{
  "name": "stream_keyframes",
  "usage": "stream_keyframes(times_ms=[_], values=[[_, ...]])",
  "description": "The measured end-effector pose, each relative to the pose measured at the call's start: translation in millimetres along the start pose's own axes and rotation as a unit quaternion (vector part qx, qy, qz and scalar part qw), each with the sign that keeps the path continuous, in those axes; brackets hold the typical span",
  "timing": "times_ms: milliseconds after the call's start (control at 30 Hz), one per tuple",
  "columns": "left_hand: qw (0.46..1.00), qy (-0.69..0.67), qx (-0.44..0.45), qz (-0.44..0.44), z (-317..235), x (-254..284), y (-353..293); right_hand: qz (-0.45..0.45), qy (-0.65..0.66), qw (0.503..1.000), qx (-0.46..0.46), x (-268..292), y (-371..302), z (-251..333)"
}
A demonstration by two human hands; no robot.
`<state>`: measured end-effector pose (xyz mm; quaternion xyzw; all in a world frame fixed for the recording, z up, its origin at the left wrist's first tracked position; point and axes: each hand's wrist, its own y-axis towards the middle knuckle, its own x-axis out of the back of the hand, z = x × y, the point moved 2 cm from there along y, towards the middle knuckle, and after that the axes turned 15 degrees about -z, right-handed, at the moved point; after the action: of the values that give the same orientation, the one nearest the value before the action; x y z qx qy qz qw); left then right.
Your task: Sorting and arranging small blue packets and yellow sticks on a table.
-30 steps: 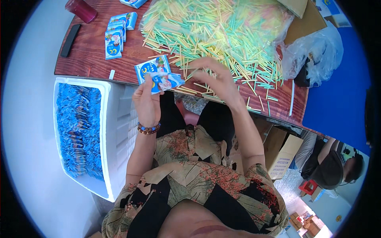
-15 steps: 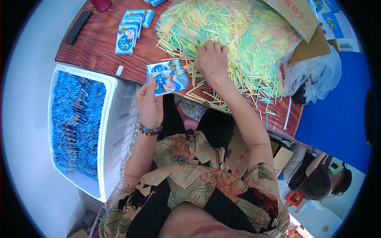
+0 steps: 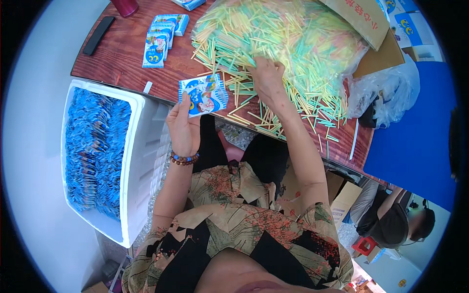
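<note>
My left hand [image 3: 181, 129] grips a few small blue-and-white packets [image 3: 202, 100], fanned out between thumb and fingers just past the table's near edge. To its right, my right hand [image 3: 268, 84] is at the near side of a big heap of thin sticks [image 3: 234, 29] in yellow, green and pink. Its fingers are bent down among the sticks, and the fingertips are hidden, so what they pinch cannot be made out. Loose sticks [image 3: 312, 110] lie scattered around that wrist.
A white foam box [image 3: 139, 161] packed with blue packets [image 3: 95, 151] stands at the left. On the red-brown table [image 3: 122, 49] lie more packets [image 3: 159, 41] and a black bar [image 3: 99, 35]. A cardboard box [image 3: 381, 53] and plastic bag [image 3: 391, 95] sit right. Another person [image 3: 386, 219] is lower right.
My right hand has shifted slightly right and toward me over the sticks, its fingers more drawn together. My left hand with the packets has barely moved.
</note>
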<state>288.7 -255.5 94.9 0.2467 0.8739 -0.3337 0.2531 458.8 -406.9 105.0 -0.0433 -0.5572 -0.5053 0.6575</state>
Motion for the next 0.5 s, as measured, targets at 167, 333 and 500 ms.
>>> stream_keyframes(times_ms=[167,333,500], values=[[0.999,-0.018,0.023,0.042,0,-21,4,0.045,0.209,0.966,-0.146,33,8,-2],[0.996,-0.013,0.007,0.092,19,-89,34,0.091,0.339,0.913,-0.208,39,10,-26],[0.979,-0.065,0.033,0.191,51,-141,48,0.230,0.416,0.847,-0.237,45,17,-18]])
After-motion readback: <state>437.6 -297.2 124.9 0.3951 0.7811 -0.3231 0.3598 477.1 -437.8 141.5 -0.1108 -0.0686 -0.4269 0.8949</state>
